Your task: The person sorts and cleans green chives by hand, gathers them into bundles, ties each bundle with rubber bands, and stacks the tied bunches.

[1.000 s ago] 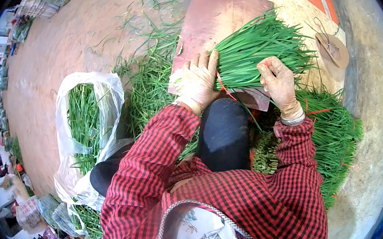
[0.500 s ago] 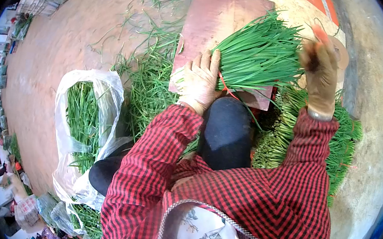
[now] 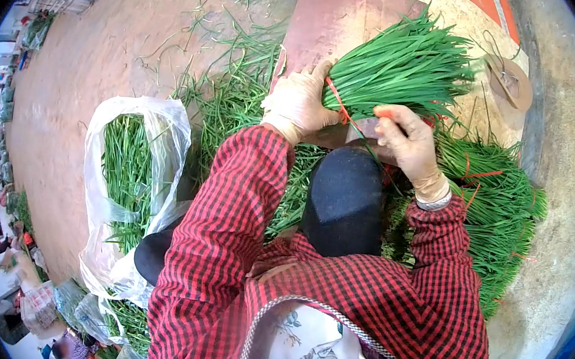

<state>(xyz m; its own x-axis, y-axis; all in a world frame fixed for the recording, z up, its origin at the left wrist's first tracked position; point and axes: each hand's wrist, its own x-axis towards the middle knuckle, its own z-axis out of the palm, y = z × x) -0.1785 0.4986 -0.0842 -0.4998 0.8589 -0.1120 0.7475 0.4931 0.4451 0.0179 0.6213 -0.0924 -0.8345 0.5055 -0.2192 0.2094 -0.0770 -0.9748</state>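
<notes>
A thick bunch of green chives (image 3: 401,69) lies across a reddish board (image 3: 358,8), leaves pointing right. A red tie (image 3: 338,95) circles it near the stem end. My left hand (image 3: 299,103), in a pale glove, is closed around the stem end, which it mostly hides. My right hand (image 3: 407,139), also gloved, is raised just right of the tie, below the leaves. Its fingers are bent in a pinch, with red showing at the fingertips; I cannot tell what they hold.
Tied chive bunches (image 3: 496,229) are stacked to the right, near a tan roll (image 3: 508,82). Loose chives (image 3: 233,97) litter the floor left of the board. A white plastic bag (image 3: 97,159) of greens stands at left. My dark-covered knee (image 3: 344,203) is below the board.
My right hand has come down and left from beyond the leaf tips to beside the tie. The left hand has shifted slightly, still at the stem end.
</notes>
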